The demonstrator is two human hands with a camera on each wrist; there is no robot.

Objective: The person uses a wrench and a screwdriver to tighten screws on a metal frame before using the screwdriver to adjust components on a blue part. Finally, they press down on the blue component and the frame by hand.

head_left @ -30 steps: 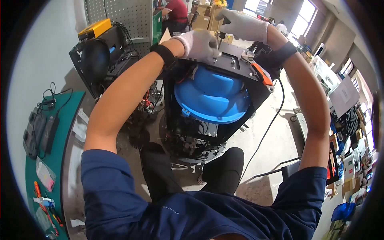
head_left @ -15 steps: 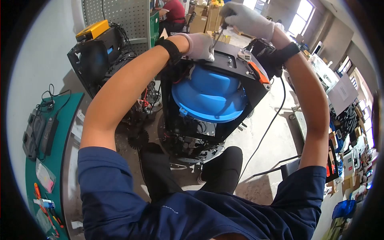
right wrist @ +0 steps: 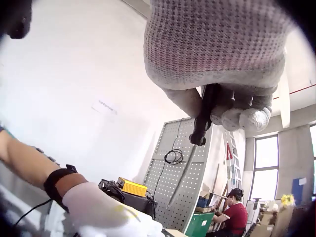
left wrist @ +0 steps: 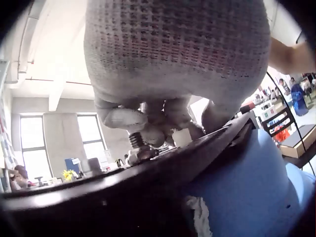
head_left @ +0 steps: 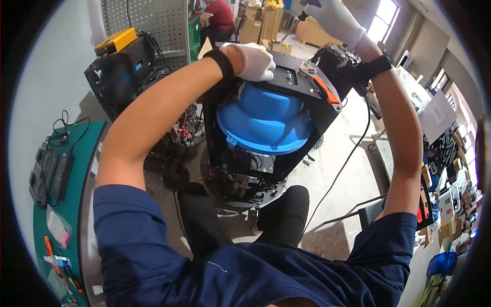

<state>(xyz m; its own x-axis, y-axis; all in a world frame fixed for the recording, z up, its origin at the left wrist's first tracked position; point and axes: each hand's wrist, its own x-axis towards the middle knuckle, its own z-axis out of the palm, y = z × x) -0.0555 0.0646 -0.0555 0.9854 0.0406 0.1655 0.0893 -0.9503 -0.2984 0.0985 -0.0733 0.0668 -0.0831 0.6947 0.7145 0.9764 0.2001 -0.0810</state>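
Note:
My gloved left hand (head_left: 255,62) rests at the left edge of a black metal plate (head_left: 312,91). Its fingers (left wrist: 126,118) curl down to the plate beside an upright threaded bolt (left wrist: 136,140); what they hold is hidden. My gloved right hand (head_left: 335,20) is raised beyond the plate's far right and grips a screwdriver (right wrist: 201,123) by its black handle, with the thin shaft pointing down, clear of the plate. An adjustable wrench (head_left: 326,89) with an orange handle lies on the plate's right side. Beneath the plate sits a blue plastic shell (head_left: 271,123) inside a black frame.
A green-topped bench (head_left: 84,179) with tools and power adapters runs along the left. Black equipment carrying a yellow box (head_left: 115,42) stands at the left rear. A black cable (head_left: 340,176) crosses the floor on the right. A seated person (head_left: 220,18) is in the background.
The right hand has lifted away from the plate, up and to the right, carrying the screwdriver. The left hand remains at the plate's left edge. The view has shifted slightly.

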